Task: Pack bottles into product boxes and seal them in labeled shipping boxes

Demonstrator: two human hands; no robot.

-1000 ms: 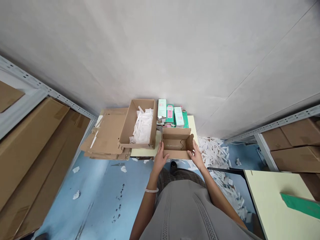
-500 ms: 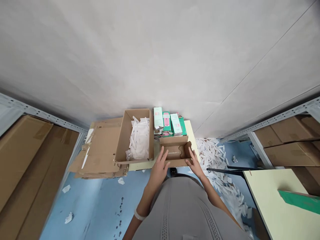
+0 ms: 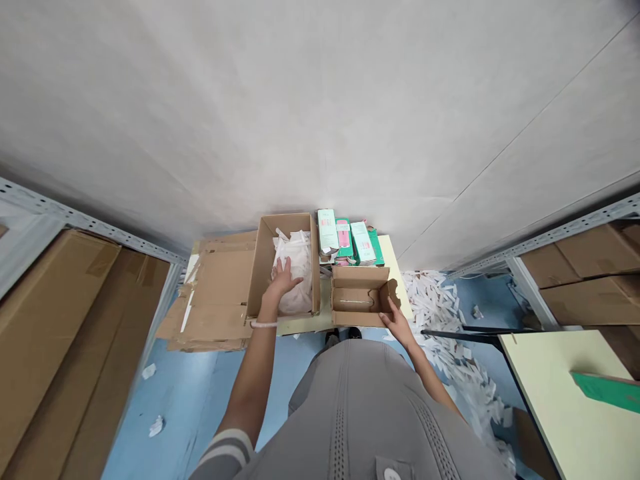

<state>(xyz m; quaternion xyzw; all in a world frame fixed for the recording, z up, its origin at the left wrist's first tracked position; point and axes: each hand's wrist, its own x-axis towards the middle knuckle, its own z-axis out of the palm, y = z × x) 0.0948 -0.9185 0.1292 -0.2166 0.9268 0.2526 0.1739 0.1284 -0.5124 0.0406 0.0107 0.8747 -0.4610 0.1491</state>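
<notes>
My left hand [image 3: 283, 279] reaches into a long open cardboard box [image 3: 260, 267] and lies on the white packets [image 3: 300, 280] inside, fingers spread. My right hand [image 3: 393, 319] rests on the near right corner of a small open brown carton [image 3: 361, 297] on the pale yellow table [image 3: 400, 280]. The small carton looks empty apart from a shaped insert. Behind it several green and pink product boxes [image 3: 347, 239] stand against the wall.
Flattened cardboard sheets [image 3: 215, 293] lie left of the long box. White paper scraps [image 3: 440, 313] litter the blue floor at the right. Metal shelving with large brown cartons [image 3: 55, 320] stands at both sides. Another pale table [image 3: 565, 393] with a green item [image 3: 605, 390] is at the lower right.
My left hand left the small carton and moved left into the long box onto the white packets. My right hand stayed at the small carton's right side.
</notes>
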